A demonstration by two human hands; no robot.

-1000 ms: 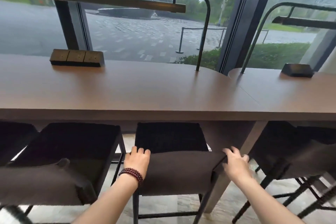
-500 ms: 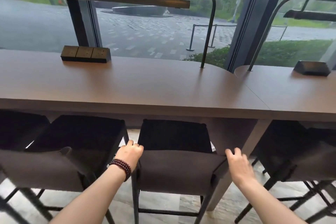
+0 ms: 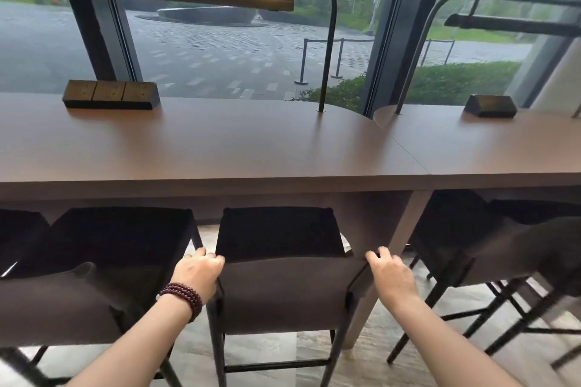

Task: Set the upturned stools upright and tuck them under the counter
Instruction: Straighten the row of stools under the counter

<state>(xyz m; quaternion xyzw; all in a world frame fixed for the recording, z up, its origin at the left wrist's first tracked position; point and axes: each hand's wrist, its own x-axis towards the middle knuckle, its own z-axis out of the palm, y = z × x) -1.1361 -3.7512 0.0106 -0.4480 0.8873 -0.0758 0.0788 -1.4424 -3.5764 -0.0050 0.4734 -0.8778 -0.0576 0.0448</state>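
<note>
A dark stool (image 3: 276, 236) with a brown low backrest (image 3: 283, 292) stands upright in the middle, its seat partly under the brown counter (image 3: 220, 148). My left hand (image 3: 198, 273), with a bead bracelet at the wrist, grips the backrest's left top corner. My right hand (image 3: 391, 275) grips its right top corner. Another upright stool (image 3: 103, 245) stands to the left and one more stool (image 3: 471, 239) to the right, both partly under the counter.
A counter leg (image 3: 386, 261) slants down just right of the middle stool. On the counter sit a socket block (image 3: 110, 94), a dark box (image 3: 490, 106) and two curved lamp posts (image 3: 327, 50). Windows stand behind. The floor is tiled.
The middle stool has slid forward, further under the counter. My left hand shifted from the backrest's top edge to its left corner, and both hands moved forward with it.
</note>
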